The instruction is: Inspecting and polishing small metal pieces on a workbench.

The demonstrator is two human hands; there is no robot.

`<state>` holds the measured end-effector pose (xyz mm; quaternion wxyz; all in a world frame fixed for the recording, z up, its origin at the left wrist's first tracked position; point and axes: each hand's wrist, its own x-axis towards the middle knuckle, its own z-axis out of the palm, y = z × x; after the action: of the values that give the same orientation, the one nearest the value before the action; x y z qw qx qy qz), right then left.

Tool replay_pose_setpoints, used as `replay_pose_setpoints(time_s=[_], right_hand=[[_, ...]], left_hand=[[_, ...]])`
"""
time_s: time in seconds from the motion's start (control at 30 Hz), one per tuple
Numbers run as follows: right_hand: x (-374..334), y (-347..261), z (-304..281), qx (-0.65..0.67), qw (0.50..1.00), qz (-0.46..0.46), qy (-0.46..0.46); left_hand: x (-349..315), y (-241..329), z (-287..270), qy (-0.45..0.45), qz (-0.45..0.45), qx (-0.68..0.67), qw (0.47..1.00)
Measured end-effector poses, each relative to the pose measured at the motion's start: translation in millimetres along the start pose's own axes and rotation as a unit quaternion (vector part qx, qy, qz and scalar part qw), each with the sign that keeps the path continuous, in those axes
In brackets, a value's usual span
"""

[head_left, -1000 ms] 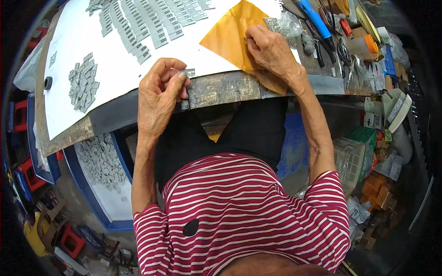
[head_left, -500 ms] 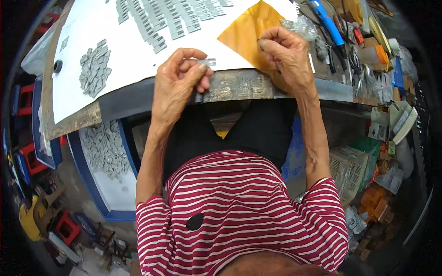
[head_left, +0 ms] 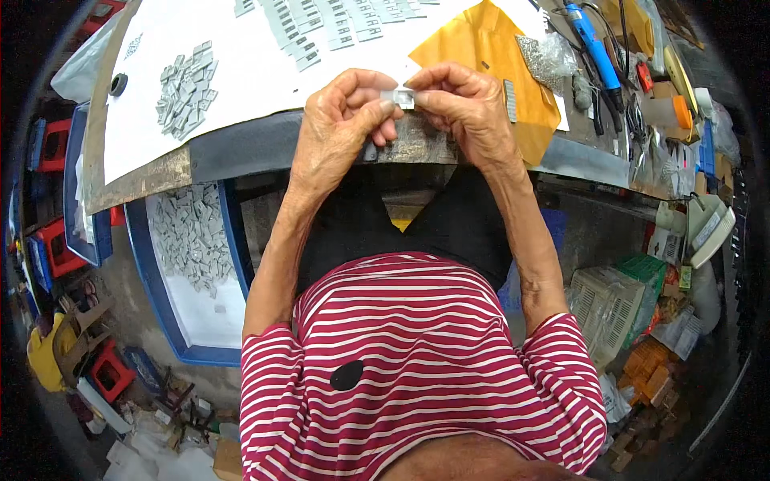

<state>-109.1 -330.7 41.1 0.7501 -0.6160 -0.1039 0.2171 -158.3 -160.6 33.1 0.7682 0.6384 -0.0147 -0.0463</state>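
Note:
Just over the table's front edge, my two hands meet at a small flat grey metal piece (head_left: 403, 99). My left hand (head_left: 345, 120) is closed, pinching its left end between thumb and fingers. Thumb and forefinger of my right hand (head_left: 473, 108) close on its right end; whether they also hold a smaller part is hidden. Brown paper (head_left: 537, 120) lies under and beside my right hand, with a small ribbed grey strip (head_left: 509, 100) and a clear bag of small parts (head_left: 545, 62) on it. Beyond my hands, rows of grey pieces (head_left: 337, 24) lie on white paper (head_left: 249, 72).
A loose pile of grey pieces (head_left: 186, 90) and a black ring (head_left: 119, 84) lie at the left. Below the table, a blue tray (head_left: 172, 333) holds many more pieces. A blue pen-shaped tool (head_left: 592, 46), cables and clutter fill the right side. Red stools (head_left: 111, 370) stand far left.
My right hand has moved left from the brown paper to the piece in my left hand. The two hands were apart and now meet. The view has shifted slightly.

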Motion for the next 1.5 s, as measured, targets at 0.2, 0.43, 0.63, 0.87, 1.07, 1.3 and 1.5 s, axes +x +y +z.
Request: replay_pose_setpoints(time_s=[0.2, 0.43, 0.63, 0.87, 1.07, 1.3, 1.5], right_hand=[[2, -1, -3, 0.010, 1.000, 0.024, -0.009], [2, -2, -4, 0.014, 1.000, 0.018, -0.020], [-1, -2, -4, -0.001, 1.000, -0.006, -0.028], [-1, 2, -6, -0.009, 1.000, -0.008, -0.016], [-3, 2, -7, -0.026, 1.000, 0.006, -0.013], [-2, 4, -12, -0.044, 0.998, 0.025, -0.028], [-2, 0, -15, -0.062, 0.995, 0.047, -0.056]], left_hand=[[0, -1, 0, -0.010, -0.005, -0.026, 1.000], [0, -1, 3, 0.005, 0.008, -0.031, 0.999], [-3, 5, 7, 0.017, 0.002, 0.052, 0.999], [-2, -1, 10, 0.006, 0.035, 0.004, 0.999], [-3, -3, 11, 0.012, 0.031, -0.008, 0.999], [-4, -4, 15, 0.021, 0.027, 0.024, 0.999], [-5, -6, 12, 0.009, 0.021, 0.061, 0.998]])
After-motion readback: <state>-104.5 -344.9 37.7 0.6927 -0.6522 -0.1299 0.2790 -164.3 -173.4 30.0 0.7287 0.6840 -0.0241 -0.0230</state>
